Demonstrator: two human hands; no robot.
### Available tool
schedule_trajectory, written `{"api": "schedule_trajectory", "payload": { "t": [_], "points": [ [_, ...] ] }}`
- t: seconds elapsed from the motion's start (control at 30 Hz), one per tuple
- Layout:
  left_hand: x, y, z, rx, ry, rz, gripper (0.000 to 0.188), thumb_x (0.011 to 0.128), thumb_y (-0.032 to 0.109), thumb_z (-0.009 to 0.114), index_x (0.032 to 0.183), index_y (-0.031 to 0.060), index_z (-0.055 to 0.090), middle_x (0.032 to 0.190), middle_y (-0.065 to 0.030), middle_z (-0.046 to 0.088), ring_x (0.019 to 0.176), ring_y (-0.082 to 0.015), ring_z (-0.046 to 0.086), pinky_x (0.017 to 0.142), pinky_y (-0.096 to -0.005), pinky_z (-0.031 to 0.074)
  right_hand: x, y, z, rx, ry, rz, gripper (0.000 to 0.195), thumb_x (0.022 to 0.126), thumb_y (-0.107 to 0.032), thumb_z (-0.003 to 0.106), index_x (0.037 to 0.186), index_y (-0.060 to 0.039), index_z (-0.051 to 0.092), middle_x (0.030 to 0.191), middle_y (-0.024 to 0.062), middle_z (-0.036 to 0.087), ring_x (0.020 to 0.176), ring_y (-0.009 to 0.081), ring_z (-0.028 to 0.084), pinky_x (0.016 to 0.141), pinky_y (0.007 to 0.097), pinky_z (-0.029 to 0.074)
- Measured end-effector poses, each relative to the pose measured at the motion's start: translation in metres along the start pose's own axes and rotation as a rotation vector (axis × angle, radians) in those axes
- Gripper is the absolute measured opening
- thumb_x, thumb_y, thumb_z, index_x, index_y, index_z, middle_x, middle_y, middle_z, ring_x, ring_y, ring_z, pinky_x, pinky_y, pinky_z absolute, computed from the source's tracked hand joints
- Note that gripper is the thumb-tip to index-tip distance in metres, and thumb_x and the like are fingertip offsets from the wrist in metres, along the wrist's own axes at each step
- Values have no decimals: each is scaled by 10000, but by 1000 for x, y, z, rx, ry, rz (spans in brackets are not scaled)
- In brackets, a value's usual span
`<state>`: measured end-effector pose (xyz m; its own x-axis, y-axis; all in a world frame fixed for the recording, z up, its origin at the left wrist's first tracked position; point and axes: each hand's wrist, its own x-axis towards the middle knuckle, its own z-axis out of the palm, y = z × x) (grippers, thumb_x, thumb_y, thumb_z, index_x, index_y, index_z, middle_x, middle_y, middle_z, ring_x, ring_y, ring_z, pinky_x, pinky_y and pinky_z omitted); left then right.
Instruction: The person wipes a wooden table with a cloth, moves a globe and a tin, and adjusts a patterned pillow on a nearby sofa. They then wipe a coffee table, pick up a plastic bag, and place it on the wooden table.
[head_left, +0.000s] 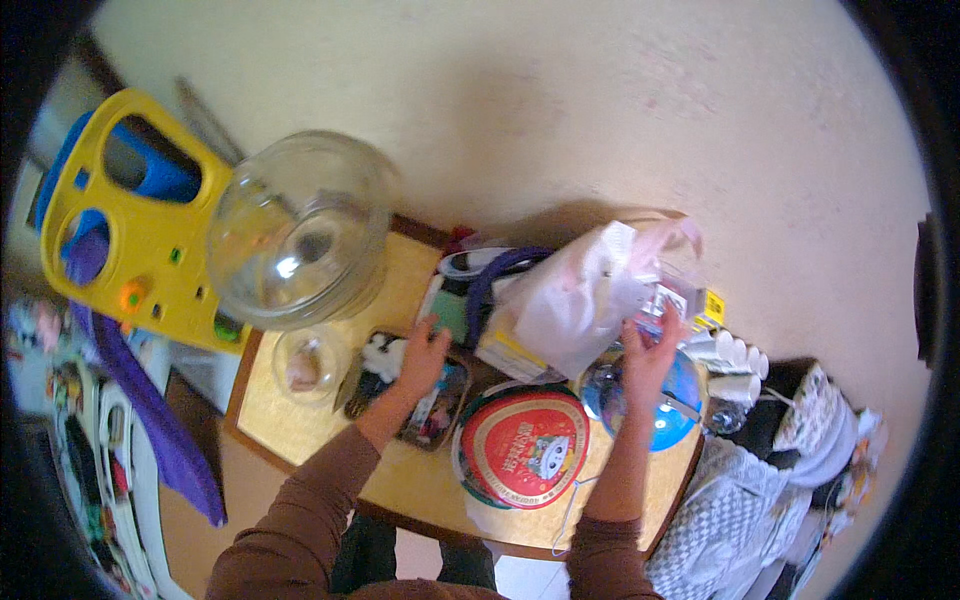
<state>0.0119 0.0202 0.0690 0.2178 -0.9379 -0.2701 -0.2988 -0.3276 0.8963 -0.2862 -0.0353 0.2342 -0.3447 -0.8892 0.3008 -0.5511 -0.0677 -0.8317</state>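
Over a basket of small items (442, 409) reaches my left hand (426, 356), fingers bent, at the edge of a pale green box (450, 311); whether it touches the box is unclear. My right hand (654, 352) is raised beside a translucent plastic bag (577, 307), its fingertips at a small clear package (664, 300); blur hides whether it grips this. Below that hand lies a round blue object (679, 412). A red lid with a cartoon figure (525, 450) sits between my forearms. Near the bag's top right is a yellow box (709, 308).
A large clear glass bowl (300, 232) and a small clear container (307, 365) stand at the left of the wooden table (420, 506). Beyond them is a yellow plastic panel (142, 225). White cups (731, 356) and a patterned cloth (720, 502) are at the right.
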Motion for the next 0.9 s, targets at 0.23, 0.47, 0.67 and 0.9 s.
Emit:
{"api": "schedule_trajectory", "payload": {
  "t": [0.23, 0.47, 0.67, 0.9],
  "points": [
    [-134, 14, -7, -473, -88, -447, 420, 916, 201, 562, 1298, 56, 465, 991, -59, 571, 907, -156, 523, 789, -299, 447, 67, -15, -22, -35, -569, 54, 700, 691, -23, 760, 1303, -59, 421, 983, 38, 581, 767, 129, 526, 692, 263, 474],
    [-132, 46, -4, -814, -304, -392, 578, 926, 228, 563, 1417, 53, 313, 1422, -145, 365, 1248, -238, 415, 1009, -349, 358, 55, -50, -38, -48, -578, -29, 314, 780, -41, 704, 1077, -29, 602, 806, -32, 578, 639, 55, 478, 561, 208, 415],
    [-133, 79, -17, -957, -299, -450, 666, 927, 305, 547, 1460, 91, 211, 1502, -119, 241, 1313, -238, 340, 1025, -411, 336, 34, -173, -37, 247, -373, -117, 138, 827, -74, 674, 954, -33, 639, 748, -22, 599, 608, 35, 507, 493, 192, 414],
    [-131, 69, -29, -935, -267, -426, 642, 923, 298, 546, 1452, 107, 236, 1470, -104, 292, 1295, -227, 361, 1021, -414, 341, 14, -142, 61, -216, -148, -488, 151, 825, -122, 680, 833, 13, 613, 657, 88, 599, 555, 170, 564, 530, 322, 457]
  ]
}}
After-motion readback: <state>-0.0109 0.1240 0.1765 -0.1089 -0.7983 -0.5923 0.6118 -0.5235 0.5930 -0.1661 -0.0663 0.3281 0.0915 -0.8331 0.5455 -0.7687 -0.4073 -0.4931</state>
